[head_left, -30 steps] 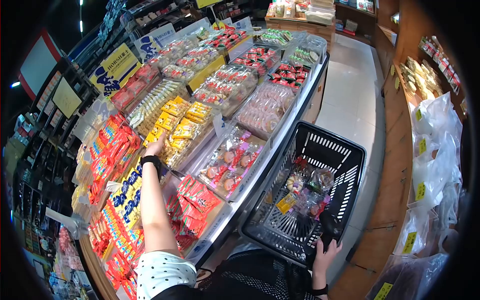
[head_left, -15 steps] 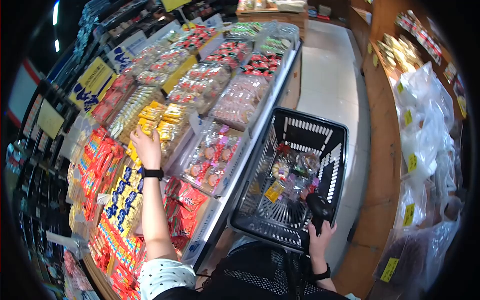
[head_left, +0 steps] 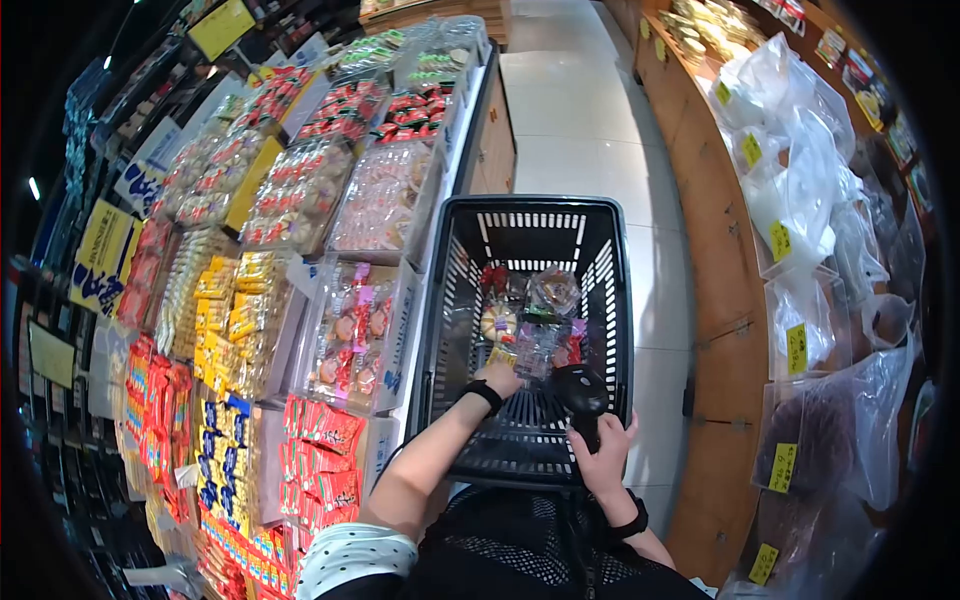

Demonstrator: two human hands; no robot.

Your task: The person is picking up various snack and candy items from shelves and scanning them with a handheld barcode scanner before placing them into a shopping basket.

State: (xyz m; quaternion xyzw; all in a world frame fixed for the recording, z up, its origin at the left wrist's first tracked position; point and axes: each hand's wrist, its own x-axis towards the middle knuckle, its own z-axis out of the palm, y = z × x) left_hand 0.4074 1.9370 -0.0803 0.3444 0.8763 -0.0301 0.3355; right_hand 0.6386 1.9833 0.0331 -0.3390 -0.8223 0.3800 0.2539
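Note:
My left hand (head_left: 500,378) reaches down inside the black shopping basket (head_left: 437,300), its fingers closed at a yellow snack packet (head_left: 502,353). Part of that packet is hidden by the fingers. My right hand (head_left: 604,456) is wrapped round the grip of a black object with a rounded head (head_left: 580,388), at the near right corner of the basket. Around my left hand in the basket lie a round wrapped pastry (head_left: 498,322), a clear pack (head_left: 553,291) and other clear and red wrapped snacks.
On the left, a sloping display holds yellow packets (head_left: 245,310), red packets (head_left: 322,455), blue-and-yellow packets (head_left: 224,450) and clear snack packs (head_left: 345,335). A tiled aisle (head_left: 570,155) runs ahead. Wooden cabinets (head_left: 715,300) with plastic-covered goods (head_left: 795,210) stand on the right.
My left hand has moved from the yellow packets on the display, right and down into the basket. The view has turned, so the basket appears further left and straighter. My right hand keeps its grip.

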